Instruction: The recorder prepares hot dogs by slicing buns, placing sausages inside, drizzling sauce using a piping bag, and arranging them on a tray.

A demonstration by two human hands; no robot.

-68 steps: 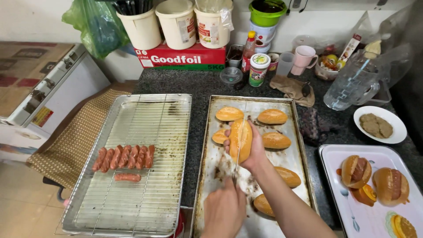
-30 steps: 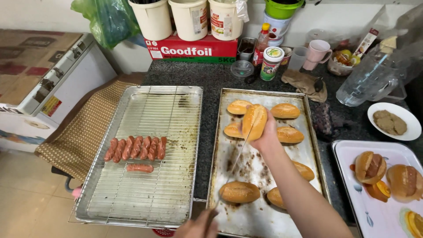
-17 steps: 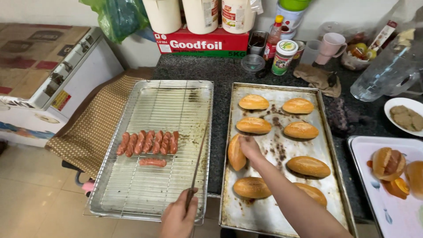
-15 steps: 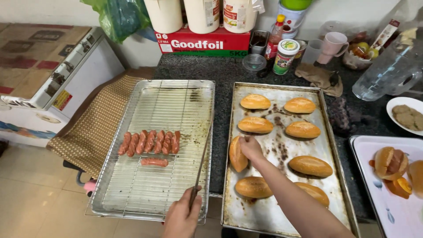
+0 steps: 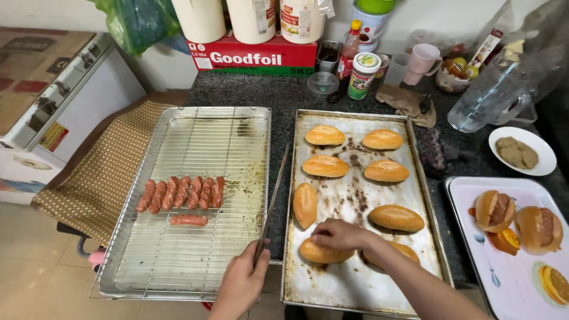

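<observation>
My left hand grips the handle of a long knife whose blade lies along the gap between the two trays. My right hand rests on a bread roll at the near end of the metal baking tray. Several more golden rolls lie on that tray, one just beyond my right hand. On the wire rack tray to the left sits a row of several sausages, with a single sausage in front of them.
A white tray with filled buns stands at the right, a small plate of patties beyond it. A clear jug, a pink cup, jars, white tubs and a red box line the back wall.
My right hand set down the roll it held up and moved back to a near roll. My left hand shifted left with the knife to the gap between the trays.
</observation>
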